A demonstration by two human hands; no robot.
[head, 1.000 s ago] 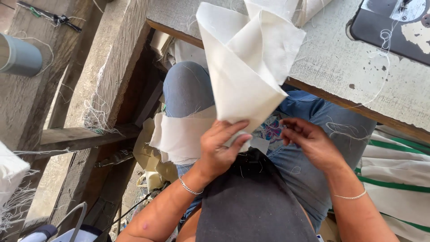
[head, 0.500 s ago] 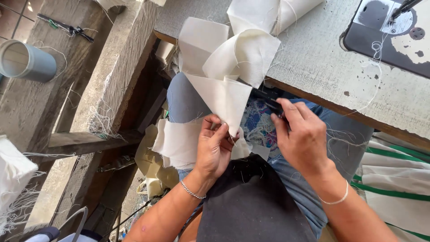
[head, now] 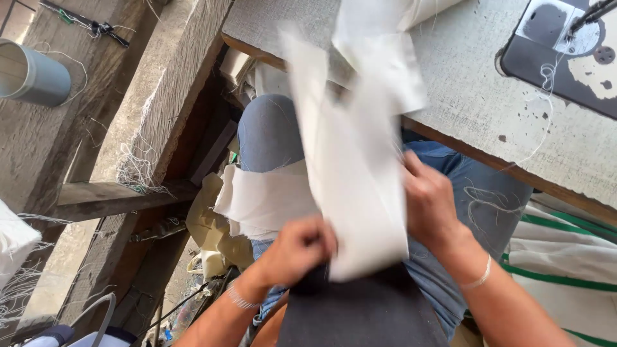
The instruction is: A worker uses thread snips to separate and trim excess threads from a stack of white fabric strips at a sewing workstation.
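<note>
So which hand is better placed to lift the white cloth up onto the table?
Probably the right hand: it grips the white cloth higher, nearer the table. The left hand holds its bottom edge.

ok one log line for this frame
left hand: grips white cloth lower edge | right hand: holds its right side | cloth: motion-blurred, over lap beside grey table

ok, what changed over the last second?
The white cloth was a folded cone held up over the lap; now it hangs opened out in a long blurred strip. The left hand slid down to its lower left edge, and the right hand came in from beside it to its right edge. Both hands hold it. The grey table, the black machine plate and the cloth on the knee stayed put.
</note>
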